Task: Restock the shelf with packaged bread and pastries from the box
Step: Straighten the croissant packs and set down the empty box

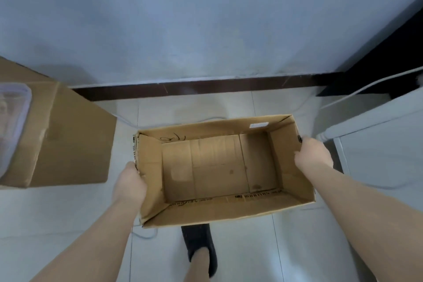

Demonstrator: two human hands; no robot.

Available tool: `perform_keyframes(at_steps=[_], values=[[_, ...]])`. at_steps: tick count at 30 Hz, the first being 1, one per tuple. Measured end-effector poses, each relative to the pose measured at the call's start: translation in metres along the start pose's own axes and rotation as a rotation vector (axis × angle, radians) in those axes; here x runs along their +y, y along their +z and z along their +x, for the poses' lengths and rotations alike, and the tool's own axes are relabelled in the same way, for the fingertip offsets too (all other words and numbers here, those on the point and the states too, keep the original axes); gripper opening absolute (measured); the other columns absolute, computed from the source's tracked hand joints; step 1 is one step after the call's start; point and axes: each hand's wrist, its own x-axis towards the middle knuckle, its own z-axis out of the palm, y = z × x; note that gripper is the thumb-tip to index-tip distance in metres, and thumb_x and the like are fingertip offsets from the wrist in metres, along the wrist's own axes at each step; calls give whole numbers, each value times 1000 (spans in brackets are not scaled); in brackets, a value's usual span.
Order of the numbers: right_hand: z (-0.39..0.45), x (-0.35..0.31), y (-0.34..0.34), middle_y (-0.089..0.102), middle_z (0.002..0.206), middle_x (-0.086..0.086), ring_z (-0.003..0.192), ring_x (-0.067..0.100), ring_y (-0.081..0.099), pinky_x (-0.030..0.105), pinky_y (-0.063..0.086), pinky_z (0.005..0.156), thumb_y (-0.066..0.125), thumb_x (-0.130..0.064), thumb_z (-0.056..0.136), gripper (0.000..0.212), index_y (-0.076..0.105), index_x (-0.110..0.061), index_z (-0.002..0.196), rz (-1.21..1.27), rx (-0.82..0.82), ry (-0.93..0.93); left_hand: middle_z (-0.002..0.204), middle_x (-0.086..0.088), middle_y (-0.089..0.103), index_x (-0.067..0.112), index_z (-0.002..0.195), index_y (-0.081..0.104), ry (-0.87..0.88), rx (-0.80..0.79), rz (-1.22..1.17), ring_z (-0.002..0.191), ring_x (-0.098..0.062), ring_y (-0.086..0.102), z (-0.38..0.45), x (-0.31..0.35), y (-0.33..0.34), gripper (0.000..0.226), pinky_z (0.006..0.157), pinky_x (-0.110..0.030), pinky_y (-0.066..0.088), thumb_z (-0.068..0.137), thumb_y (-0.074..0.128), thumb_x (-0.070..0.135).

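1. Wall (206,18), pale blue-grey, fills the upper half of the view, with a dark skirting strip (194,86) along its foot.
2. White tiled floor (68,213) spreads below it, crossed by thin grout lines.
3. Open cardboard box (219,167), the task's own, sits in the middle of the view, held up over the tiles; its brown bottom is bare, and printed marks run along the near inner wall.
4. A second, larger carton (68,139) stands at the left, well apart from the held box, with a clear plastic container (11,121) at its left edge.
5. A white cabinet (377,144) stands at the right, just beside the box, and a white cable (366,86) trails past it.
6. The left hand (129,182) grips the box's left end wall, fingers curled over the rim.
7. The right hand (313,153) grips the right end wall the same way.
8. A dark slipper (201,242) on one foot shows beneath the box's near edge.
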Motion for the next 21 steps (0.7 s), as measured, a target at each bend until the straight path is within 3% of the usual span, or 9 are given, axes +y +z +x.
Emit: perform_keyframes(at_steps=[8,11,14,21], values=[[110,-82,23,61,110,17,101,34,60,37,48,74,49,-3,92,32,49,-7,123,-30,-10,18,92,-21,57,4,93,48,-60,0,-82,79,-33,49,125,47,15,3,68,-37,39,90,46,4],[148,-108,42,60,112,19,103,36,60,39,49,76,48,-2,93,32,47,-5,125,-44,-31,21,108,-22,62,3,114,55,-125,-25,-139,93,-38,57,168,58,29,27,72,-35,43,88,48,1],[188,-127,59,59,116,22,107,38,58,42,51,81,47,3,92,34,46,-1,126,-28,-15,65,118,-20,62,3,131,50,-146,-118,-264,105,-39,58,211,72,45,50,79,-35,45,82,52,-9],[247,-140,100,54,122,23,113,39,54,44,48,89,48,1,92,39,40,-1,130,80,-86,85,125,-19,57,6,133,47,-126,-107,-255,111,-37,54,260,97,85,49,81,-35,41,86,53,-4]])
